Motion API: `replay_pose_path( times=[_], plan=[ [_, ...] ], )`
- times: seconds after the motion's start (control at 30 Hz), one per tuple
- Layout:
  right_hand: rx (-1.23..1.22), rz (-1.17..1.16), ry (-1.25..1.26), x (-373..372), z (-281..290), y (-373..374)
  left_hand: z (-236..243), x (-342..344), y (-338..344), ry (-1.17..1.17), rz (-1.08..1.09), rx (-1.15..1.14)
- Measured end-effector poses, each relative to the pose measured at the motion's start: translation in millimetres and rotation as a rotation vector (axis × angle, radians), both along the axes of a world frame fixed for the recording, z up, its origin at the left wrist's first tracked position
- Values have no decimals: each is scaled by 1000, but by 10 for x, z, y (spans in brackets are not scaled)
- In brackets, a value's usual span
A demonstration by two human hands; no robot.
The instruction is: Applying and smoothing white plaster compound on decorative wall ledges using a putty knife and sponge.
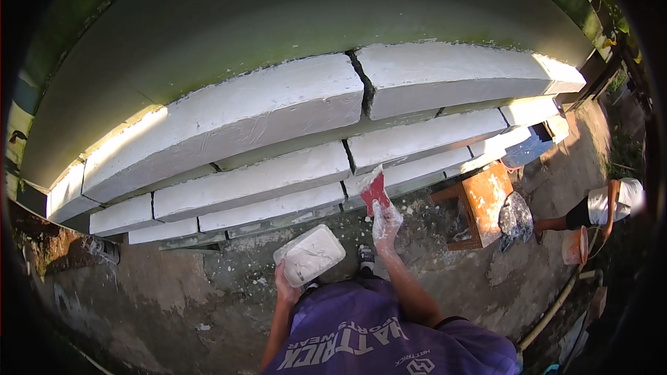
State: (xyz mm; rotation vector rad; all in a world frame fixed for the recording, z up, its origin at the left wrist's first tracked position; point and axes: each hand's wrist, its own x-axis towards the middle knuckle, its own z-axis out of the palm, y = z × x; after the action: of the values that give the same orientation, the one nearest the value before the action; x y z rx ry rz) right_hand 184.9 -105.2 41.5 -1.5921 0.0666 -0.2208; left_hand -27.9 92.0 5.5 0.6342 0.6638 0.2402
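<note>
1. Location: the white tray (340, 250) is being held above the concrete floor (167, 292), in front of the lowest ledge (278, 206). The red scraper (374, 190) is pointing toward that ledge's front edge, right of a vertical joint; contact cannot be confirmed.
2. Tray handling: white paste (310, 255) is covering most of its inside. The tray is appearing thin-walled and light, the paste soft and probably slippery. Judged best hold: a side wall, with support beneath, keeping it level.
3. Scraper handling: it is looking light and fairly stiff; the end away from the ledge is offering the sounder hold, though pale residue may be reducing friction.
4. Left hand (282, 281): it is grasping the tray at its near-left side, partly closed; the fingers underneath are not showing.
5. Right hand (385, 223): it is closing around the scraper's near end, fingers curled and whitened; exact finger placement cannot be told.
</note>
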Motion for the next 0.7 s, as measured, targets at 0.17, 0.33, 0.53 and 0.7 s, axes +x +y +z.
replay_pose_path(
  times=[0.17,0.33,0.53,0.7],
  plan=[
    [52,-208,-13,39,-19,-238,127,-59,-61,-13,21,-6],
    [-113,-396,-111,548,8,-426,179,-86,-78,31,19,29],
    [-111,-122,-156,263,123,326,146,-84,-109,46,-4,35],
    [-34,-61,-138,-58,-68,243,109,-97,-140,43,-9,34]
  ],
)
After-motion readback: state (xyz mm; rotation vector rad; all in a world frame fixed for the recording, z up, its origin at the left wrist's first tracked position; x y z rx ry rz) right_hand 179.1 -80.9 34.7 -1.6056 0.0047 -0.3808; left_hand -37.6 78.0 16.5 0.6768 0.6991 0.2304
